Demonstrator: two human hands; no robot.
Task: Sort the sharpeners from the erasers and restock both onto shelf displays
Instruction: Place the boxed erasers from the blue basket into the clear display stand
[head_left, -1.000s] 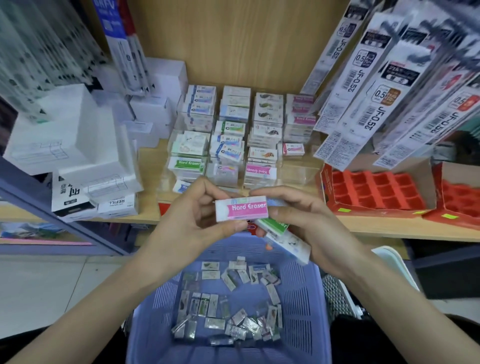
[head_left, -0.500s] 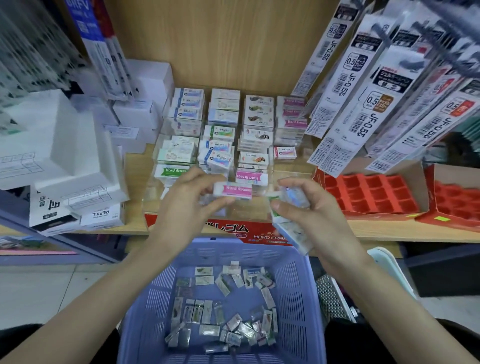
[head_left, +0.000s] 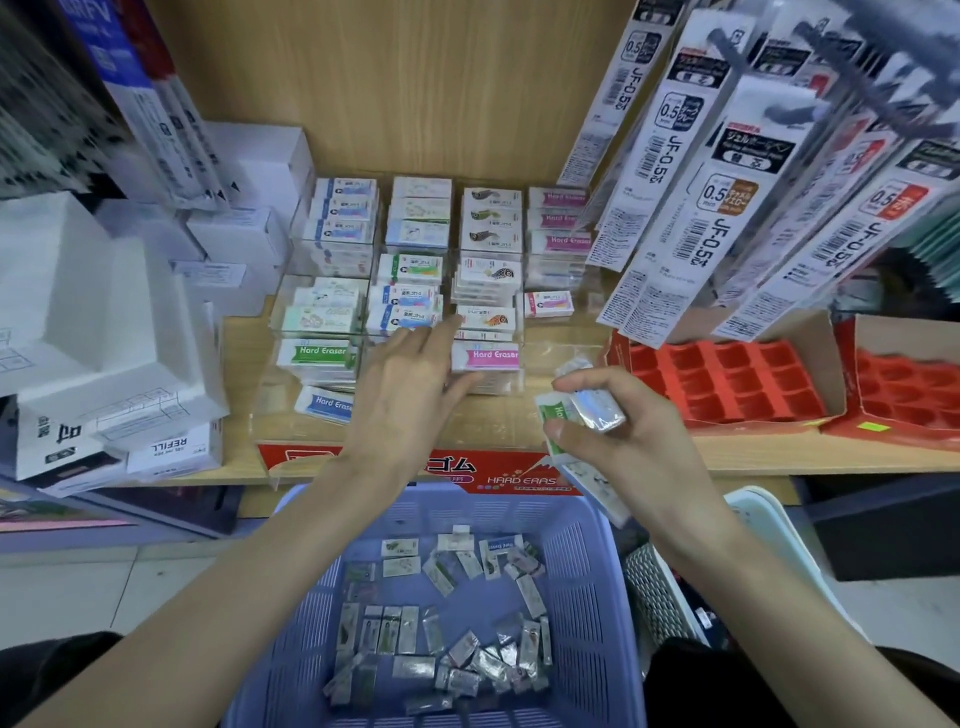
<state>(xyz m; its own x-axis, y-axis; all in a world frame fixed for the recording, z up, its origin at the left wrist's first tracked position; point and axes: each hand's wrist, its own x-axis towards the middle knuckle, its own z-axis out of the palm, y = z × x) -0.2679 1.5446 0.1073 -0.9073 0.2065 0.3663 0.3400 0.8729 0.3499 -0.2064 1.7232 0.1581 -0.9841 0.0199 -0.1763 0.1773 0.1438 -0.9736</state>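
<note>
— Erasers (head_left: 343, 231), how do they look?
— Small white blocks in colour-banded sleeves, stacked in a clear display (head_left: 558, 348) on the wooden shelf (head_left: 753, 452). Left hand (head_left: 410, 384), fingers nearly straight, touches a pink eraser (head_left: 485, 356) in the front row, printed "Hard Eraser".
— And the other hand?
— Right hand (head_left: 618, 431) grips several at once, among them a green-banded eraser (head_left: 555, 415) and a shiny-wrapped piece (head_left: 597, 410), above a purple basket (head_left: 587, 597) of loose wrapped pieces (head_left: 467, 660). A red strip (head_left: 519, 478) reads "HARD ERAS".

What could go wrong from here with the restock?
The right hand grips several erasers at once; one could slip, perhaps missing the basket. The left hand, fingers straight, is at the pink Hard Eraser atop its stack; a nudge might skew or topple it.
</note>
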